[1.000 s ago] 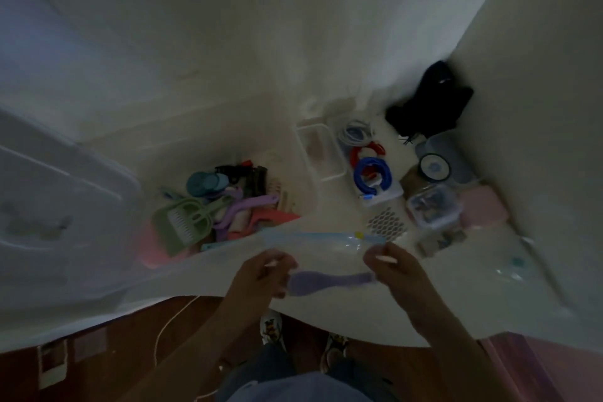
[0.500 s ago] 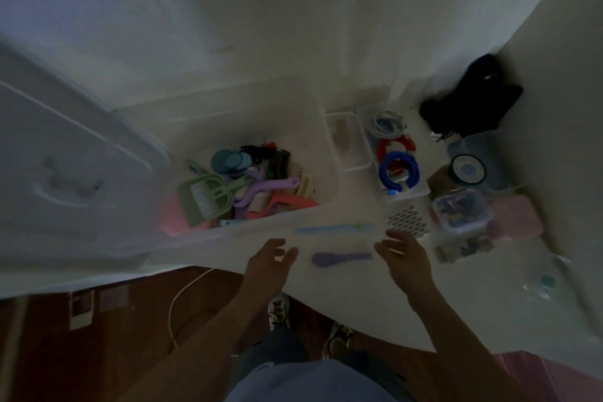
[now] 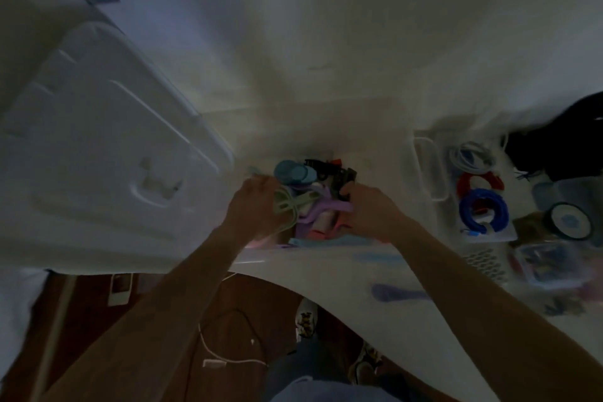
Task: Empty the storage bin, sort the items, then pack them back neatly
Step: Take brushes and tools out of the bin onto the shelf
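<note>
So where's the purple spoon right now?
The purple spoon lies on the white table, near its front edge, right of the person's right forearm and just below the blue strip.

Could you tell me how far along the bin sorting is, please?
Partly emptied. Already out on the white surface: the purple spoon, blue ring and cable coil. In hand: the left hand and right hand are both in the storage bin among remaining items. Left: finishing emptying, sorting, repacking.

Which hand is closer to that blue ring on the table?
The right hand. It is in the bin, left of the blue ring; the left hand is farther left.
</note>
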Demonstrator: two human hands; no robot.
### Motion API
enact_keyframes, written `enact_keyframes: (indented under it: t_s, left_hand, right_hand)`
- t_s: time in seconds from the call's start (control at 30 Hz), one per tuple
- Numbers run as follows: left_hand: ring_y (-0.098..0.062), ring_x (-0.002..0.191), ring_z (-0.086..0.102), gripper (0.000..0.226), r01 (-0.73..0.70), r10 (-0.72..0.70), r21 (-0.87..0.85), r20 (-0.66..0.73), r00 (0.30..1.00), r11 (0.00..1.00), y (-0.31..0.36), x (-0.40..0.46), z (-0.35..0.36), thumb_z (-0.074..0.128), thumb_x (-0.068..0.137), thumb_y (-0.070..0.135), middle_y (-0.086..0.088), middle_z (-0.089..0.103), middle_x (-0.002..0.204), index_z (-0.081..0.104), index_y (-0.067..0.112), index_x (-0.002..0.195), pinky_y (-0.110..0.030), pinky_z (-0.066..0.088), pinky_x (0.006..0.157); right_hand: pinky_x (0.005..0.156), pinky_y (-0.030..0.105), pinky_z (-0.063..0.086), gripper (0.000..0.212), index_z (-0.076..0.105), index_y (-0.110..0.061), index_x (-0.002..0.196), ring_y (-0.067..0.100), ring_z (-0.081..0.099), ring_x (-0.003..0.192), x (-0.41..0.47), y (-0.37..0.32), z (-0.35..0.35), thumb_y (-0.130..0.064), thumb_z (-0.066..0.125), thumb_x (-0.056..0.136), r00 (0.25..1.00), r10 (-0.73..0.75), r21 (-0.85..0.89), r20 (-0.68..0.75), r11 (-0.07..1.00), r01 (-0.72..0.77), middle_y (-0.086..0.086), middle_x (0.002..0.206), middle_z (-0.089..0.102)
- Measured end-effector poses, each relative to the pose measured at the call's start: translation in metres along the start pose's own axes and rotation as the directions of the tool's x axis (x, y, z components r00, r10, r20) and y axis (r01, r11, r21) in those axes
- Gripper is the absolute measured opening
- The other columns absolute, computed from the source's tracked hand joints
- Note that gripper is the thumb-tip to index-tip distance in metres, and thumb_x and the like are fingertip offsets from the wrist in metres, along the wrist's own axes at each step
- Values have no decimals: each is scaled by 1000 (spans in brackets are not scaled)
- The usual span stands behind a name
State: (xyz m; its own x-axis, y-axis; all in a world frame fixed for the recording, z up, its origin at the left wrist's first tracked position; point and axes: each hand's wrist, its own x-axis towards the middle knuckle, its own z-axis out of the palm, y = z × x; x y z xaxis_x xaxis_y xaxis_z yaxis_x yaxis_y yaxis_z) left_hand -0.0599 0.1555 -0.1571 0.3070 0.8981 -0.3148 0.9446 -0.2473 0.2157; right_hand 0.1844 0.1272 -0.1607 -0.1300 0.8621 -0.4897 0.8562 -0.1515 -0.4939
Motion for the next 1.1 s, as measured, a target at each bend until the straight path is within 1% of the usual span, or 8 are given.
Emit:
enact_keyframes:
  t_s: [0.17,0.3,0.5,0.63,0.77,0.83,1.0,1.1]
  left_hand:
    - [-36,116,56,97,-136,126,76,123,984,988,-9,39,27,47,60,79,-13,60,125,55,15,132,-44,49,92]
    - [-42,113,55,79,-152,141,55,157,977,987,-18,51,38,77,67,44,-20,60,121,52,14,136,-49,51,90]
    - [-42,110,60,55,-165,168,-33,101,981,986,-23,40,32,65,79,25,-22,62,121,58,7,130,-45,50,89]
    - [-34,121,53,55,-154,154,-13,113,981,988,-24,27,25,55,90,15,-15,55,135,45,15,144,-42,46,95]
    - [-37,101,63,58,-152,152,-1,-73,986,988,-20,14,8,56,81,6,-14,61,120,52,17,138,-42,55,69]
    - [-34,92,65,57,-183,177,-8,-206,962,983,-13,7,-8,44,77,18,-10,64,112,58,17,132,-37,55,60]
    - [-31,109,61,63,-326,306,18,-398,865,945,30,-13,-59,39,77,22,-6,59,128,54,19,139,-41,56,77]
    - [-30,113,57,64,-415,390,65,-498,774,907,77,-27,-81,42,79,11,-7,57,132,50,19,142,-41,54,85]
  right_hand:
    - [92,39,46,70,46,-4,131,37,50,116,46,8,32,-49,70,82,994,59,-345,91,938,-24,19,125,56]
    - [93,41,46,78,43,-10,136,36,50,118,59,5,41,-47,76,76,993,76,-445,96,895,-25,17,126,54]
    - [89,38,52,70,48,-7,132,34,60,111,67,11,49,-48,73,81,983,53,-351,173,936,11,15,123,61]
    - [82,32,49,60,52,-6,126,28,63,105,64,13,48,-45,70,85,990,-5,-308,139,950,48,12,119,64]
    - [73,27,41,54,44,3,131,31,61,106,54,1,30,-26,66,90,988,-74,-168,132,981,96,17,121,58]
    - [75,29,43,52,42,2,132,33,59,103,38,-8,8,-18,64,89,988,-118,-70,97,990,125,18,122,55]
    - [52,13,44,36,47,-18,117,2,59,57,-37,-5,-48,-12,67,88,989,-99,270,-109,955,126,-6,84,63]
    - [47,25,44,24,51,-13,104,16,63,57,-97,14,-68,-18,69,90,986,-17,535,-165,838,104,1,78,63]
